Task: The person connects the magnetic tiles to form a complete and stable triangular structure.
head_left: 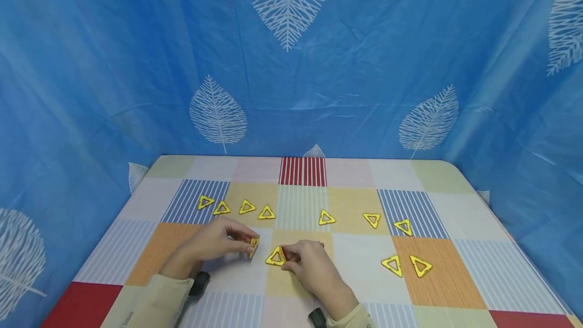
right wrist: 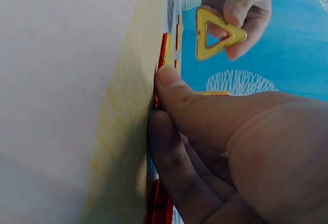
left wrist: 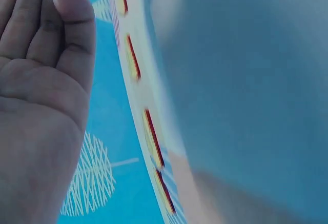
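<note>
Over the cloth (head_left: 364, 262), the left hand (head_left: 216, 239) pinches one triangle (right wrist: 202, 37), the right hand (head_left: 311, 264) another triangle (head_left: 275, 262), partly finger-hidden.

My triangles (head_left: 276, 262) were yellow on top, with red showing along the other side in both wrist views. I wore cream sleeves (head_left: 157, 300) and black wrist devices (head_left: 199, 284). Before me the tablecloth (head_left: 364, 262) was a patchwork: plain squares of white, pale green, pink, yellow, orange and deep red, others striped dark blue and white, pale blue and white, or red and white. The curtain (head_left: 378, 39) I faced was blue, printed with white lacy leaves (head_left: 287, 4).
</note>
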`<move>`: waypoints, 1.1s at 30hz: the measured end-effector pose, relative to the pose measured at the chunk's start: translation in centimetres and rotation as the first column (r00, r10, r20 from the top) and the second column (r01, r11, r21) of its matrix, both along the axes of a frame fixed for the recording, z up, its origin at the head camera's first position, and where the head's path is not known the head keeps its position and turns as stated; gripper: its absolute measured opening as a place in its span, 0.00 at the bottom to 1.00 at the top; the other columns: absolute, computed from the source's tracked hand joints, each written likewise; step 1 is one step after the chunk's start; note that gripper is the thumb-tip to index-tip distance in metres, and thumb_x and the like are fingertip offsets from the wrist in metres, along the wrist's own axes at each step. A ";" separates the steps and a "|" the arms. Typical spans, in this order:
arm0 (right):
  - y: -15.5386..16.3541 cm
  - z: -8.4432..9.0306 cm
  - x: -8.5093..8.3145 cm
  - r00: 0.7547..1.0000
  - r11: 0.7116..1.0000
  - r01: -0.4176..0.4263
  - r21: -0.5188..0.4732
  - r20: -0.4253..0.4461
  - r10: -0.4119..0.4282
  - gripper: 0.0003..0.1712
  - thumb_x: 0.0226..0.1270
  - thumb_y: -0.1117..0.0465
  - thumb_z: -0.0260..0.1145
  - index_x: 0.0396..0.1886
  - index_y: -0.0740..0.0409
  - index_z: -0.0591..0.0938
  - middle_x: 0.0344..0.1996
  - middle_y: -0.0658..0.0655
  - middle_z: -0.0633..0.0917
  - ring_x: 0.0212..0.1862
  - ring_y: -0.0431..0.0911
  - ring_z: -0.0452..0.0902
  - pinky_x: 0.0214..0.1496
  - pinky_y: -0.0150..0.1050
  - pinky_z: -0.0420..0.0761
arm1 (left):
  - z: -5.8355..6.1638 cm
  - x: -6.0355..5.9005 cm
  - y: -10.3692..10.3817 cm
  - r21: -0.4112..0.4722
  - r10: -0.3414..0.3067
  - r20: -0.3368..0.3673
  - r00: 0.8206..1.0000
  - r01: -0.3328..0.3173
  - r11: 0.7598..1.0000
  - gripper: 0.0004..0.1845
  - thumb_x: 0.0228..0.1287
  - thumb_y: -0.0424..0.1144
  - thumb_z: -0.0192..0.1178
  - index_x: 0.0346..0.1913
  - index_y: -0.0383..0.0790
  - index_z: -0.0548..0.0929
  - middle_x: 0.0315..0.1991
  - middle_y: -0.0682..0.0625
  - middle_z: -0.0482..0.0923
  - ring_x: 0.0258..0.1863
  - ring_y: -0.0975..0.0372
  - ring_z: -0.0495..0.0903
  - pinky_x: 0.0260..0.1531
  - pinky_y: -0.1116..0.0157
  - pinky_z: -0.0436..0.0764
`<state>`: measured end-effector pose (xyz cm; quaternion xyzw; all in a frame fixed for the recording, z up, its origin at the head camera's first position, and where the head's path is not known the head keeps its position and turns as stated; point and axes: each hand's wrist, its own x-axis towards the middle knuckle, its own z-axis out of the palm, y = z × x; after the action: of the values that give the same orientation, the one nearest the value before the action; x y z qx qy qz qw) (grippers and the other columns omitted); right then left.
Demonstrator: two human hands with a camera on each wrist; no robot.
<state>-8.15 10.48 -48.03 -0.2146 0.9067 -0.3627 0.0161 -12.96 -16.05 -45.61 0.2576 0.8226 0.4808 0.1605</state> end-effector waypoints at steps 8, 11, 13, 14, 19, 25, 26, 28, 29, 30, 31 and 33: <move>-0.1 -0.2 -0.2 1.000 1.000 0.000 0.009 -0.006 0.000 0.18 0.54 0.62 0.79 0.45 0.63 0.90 0.29 0.44 0.84 0.31 0.30 0.76 0.51 0.54 0.77 | -0.7 -0.4 1.9 -0.014 -0.052 -0.022 0.998 0.052 0.999 0.12 0.60 0.37 0.73 0.47 0.38 0.90 0.34 0.56 0.87 0.33 0.64 0.83 0.34 0.66 0.80; -0.2 -0.1 -0.2 1.000 1.000 0.001 0.009 -0.007 -0.001 0.18 0.54 0.62 0.79 0.45 0.63 0.90 0.28 0.44 0.84 0.30 0.30 0.76 0.55 0.62 0.73 | -0.9 -0.4 2.3 -0.023 -0.052 -0.019 0.998 0.052 0.998 0.12 0.59 0.35 0.73 0.46 0.38 0.90 0.34 0.56 0.87 0.33 0.64 0.84 0.36 0.66 0.81; -0.2 -0.1 -0.1 1.000 1.000 0.005 0.009 -0.004 -0.004 0.17 0.54 0.62 0.79 0.44 0.63 0.90 0.27 0.43 0.84 0.29 0.30 0.75 0.55 0.63 0.72 | -1.0 -0.4 2.6 -0.027 -0.056 -0.018 0.998 0.056 0.998 0.12 0.59 0.35 0.73 0.46 0.38 0.90 0.34 0.56 0.87 0.33 0.64 0.83 0.36 0.66 0.81; -0.2 0.0 -0.1 1.000 1.000 0.006 0.011 -0.003 -0.006 0.17 0.54 0.62 0.79 0.44 0.63 0.90 0.27 0.43 0.84 0.29 0.30 0.75 0.55 0.63 0.72 | -1.0 -0.4 2.8 -0.027 -0.061 -0.016 0.998 0.060 0.998 0.12 0.59 0.35 0.73 0.46 0.38 0.90 0.34 0.56 0.87 0.33 0.64 0.83 0.36 0.66 0.81; -0.2 0.1 -0.1 1.000 1.000 0.007 0.009 0.008 -0.007 0.16 0.55 0.63 0.79 0.44 0.63 0.89 0.28 0.44 0.86 0.30 0.30 0.76 0.53 0.60 0.75 | -1.1 -0.5 3.5 -0.034 -0.078 -0.003 0.997 0.078 0.996 0.11 0.60 0.35 0.73 0.45 0.40 0.91 0.33 0.57 0.86 0.33 0.63 0.83 0.35 0.66 0.81; -0.1 0.1 -0.1 1.000 1.000 0.006 0.009 0.010 -0.006 0.14 0.55 0.62 0.79 0.42 0.61 0.90 0.30 0.46 0.87 0.33 0.33 0.79 0.57 0.66 0.70 | -1.1 -0.2 3.7 -0.056 -0.048 0.020 0.999 0.049 0.997 0.12 0.59 0.34 0.74 0.47 0.40 0.90 0.35 0.55 0.87 0.35 0.62 0.84 0.37 0.66 0.81; -0.1 0.1 -0.1 1.000 1.000 0.007 0.012 0.005 -0.007 0.13 0.55 0.62 0.78 0.41 0.60 0.90 0.31 0.46 0.87 0.35 0.34 0.80 0.57 0.66 0.70 | -1.1 -0.1 3.7 -0.059 -0.044 0.018 0.999 0.045 0.997 0.12 0.59 0.34 0.74 0.47 0.40 0.90 0.35 0.55 0.87 0.34 0.63 0.84 0.37 0.66 0.81; -0.1 0.1 -0.1 1.000 1.000 0.007 0.024 -0.010 -0.007 0.12 0.56 0.62 0.78 0.41 0.59 0.91 0.33 0.48 0.88 0.39 0.37 0.82 0.59 0.66 0.69 | -1.1 0.0 3.8 -0.064 -0.039 0.008 0.999 0.040 0.997 0.13 0.58 0.34 0.74 0.47 0.40 0.90 0.34 0.56 0.86 0.34 0.63 0.84 0.36 0.66 0.81; -0.1 0.1 -0.1 1.000 1.000 0.007 0.028 -0.020 -0.007 0.12 0.56 0.61 0.78 0.41 0.59 0.91 0.34 0.48 0.88 0.40 0.38 0.83 0.58 0.64 0.71 | -1.1 0.1 3.9 -0.062 -0.039 0.003 0.999 0.039 0.997 0.12 0.58 0.34 0.74 0.46 0.40 0.90 0.34 0.56 0.86 0.34 0.64 0.84 0.36 0.66 0.81; -0.1 0.1 -0.1 1.000 0.999 0.008 0.034 -0.029 -0.007 0.12 0.57 0.61 0.77 0.41 0.58 0.91 0.35 0.49 0.88 0.41 0.39 0.83 0.58 0.62 0.73 | -1.1 0.1 3.9 -0.062 -0.042 -0.007 0.999 0.041 0.997 0.12 0.58 0.34 0.74 0.46 0.41 0.90 0.34 0.56 0.86 0.34 0.64 0.84 0.36 0.66 0.81; -0.1 0.1 0.0 0.999 0.999 0.008 0.038 -0.039 -0.007 0.11 0.58 0.61 0.77 0.41 0.58 0.91 0.35 0.49 0.88 0.42 0.40 0.83 0.56 0.59 0.75 | -1.1 0.1 4.0 -0.060 -0.046 -0.018 0.999 0.045 0.997 0.12 0.59 0.35 0.74 0.46 0.41 0.91 0.34 0.57 0.87 0.33 0.65 0.84 0.35 0.67 0.81; -0.2 0.1 0.0 0.998 0.999 0.008 0.048 -0.057 -0.005 0.11 0.59 0.62 0.77 0.41 0.59 0.91 0.34 0.49 0.88 0.41 0.39 0.83 0.53 0.56 0.77 | -1.2 0.2 4.2 -0.057 -0.055 -0.033 0.998 0.053 0.997 0.11 0.59 0.35 0.74 0.45 0.42 0.91 0.33 0.57 0.87 0.32 0.65 0.83 0.35 0.67 0.81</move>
<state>-8.19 10.32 -47.96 -0.2212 0.9161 -0.3344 -0.0055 -12.76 -11.83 -46.79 0.2833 0.8311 0.4486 0.1665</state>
